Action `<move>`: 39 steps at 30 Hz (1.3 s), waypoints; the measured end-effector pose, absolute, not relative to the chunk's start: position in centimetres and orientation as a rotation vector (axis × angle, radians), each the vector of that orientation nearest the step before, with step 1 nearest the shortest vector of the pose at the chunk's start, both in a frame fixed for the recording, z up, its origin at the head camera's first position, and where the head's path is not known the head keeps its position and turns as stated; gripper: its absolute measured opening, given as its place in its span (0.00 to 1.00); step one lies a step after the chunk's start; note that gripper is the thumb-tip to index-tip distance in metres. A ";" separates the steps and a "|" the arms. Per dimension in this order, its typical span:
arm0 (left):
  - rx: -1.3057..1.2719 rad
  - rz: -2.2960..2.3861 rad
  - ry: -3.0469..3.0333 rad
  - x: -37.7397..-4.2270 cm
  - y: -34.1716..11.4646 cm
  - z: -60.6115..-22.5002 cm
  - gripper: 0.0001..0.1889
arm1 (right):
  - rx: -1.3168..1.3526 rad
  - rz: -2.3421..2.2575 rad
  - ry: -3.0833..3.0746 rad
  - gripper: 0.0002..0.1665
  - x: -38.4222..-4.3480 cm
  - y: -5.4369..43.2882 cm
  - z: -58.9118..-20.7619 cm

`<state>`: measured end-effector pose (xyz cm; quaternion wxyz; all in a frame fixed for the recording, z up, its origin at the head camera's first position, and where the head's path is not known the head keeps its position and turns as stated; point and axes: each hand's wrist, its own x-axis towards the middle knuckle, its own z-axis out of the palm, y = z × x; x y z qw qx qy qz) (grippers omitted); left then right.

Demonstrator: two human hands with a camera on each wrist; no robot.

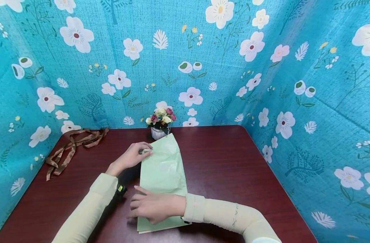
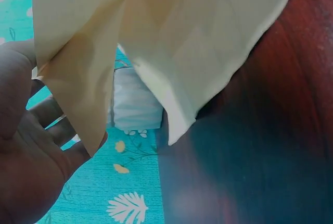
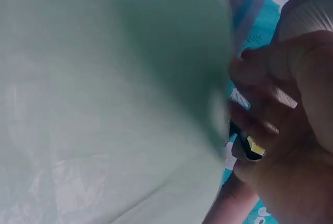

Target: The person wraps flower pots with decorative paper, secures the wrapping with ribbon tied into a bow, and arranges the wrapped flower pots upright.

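A pale green sheet of paper [image 1: 162,172], folded over in layers, lies lengthwise on the table, its far end pointed. My left hand [image 1: 131,156] pinches the sheet's upper left edge between thumb and fingers. From the left wrist view, the paper's tan inner side [image 2: 86,73] shows, with the fingers [image 2: 57,130] behind a hanging corner. Across the lower part of the sheet reaches my right hand [image 1: 156,206], its fingers spread past the left edge. In the right wrist view this hand [image 3: 291,114] is beside the paper's edge, fingers slightly bent, nothing gripped between them.
A small white pot [image 1: 158,133] of artificial roses [image 1: 162,117] stands at the table's back, just behind the paper's tip. Brown ribbon [image 1: 72,145] lies loosely coiled at the back left. Blue flowered cloth [image 1: 173,67] hangs around the dark red table [image 1: 221,162].
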<state>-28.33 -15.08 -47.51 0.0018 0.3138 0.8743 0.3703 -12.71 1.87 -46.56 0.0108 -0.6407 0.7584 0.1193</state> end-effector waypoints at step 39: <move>0.094 1.577 2.197 -25.4 -13.5 -50.0 0.29 | -2.296 0.045 2.273 0.08 -14.0 4.7 -43.4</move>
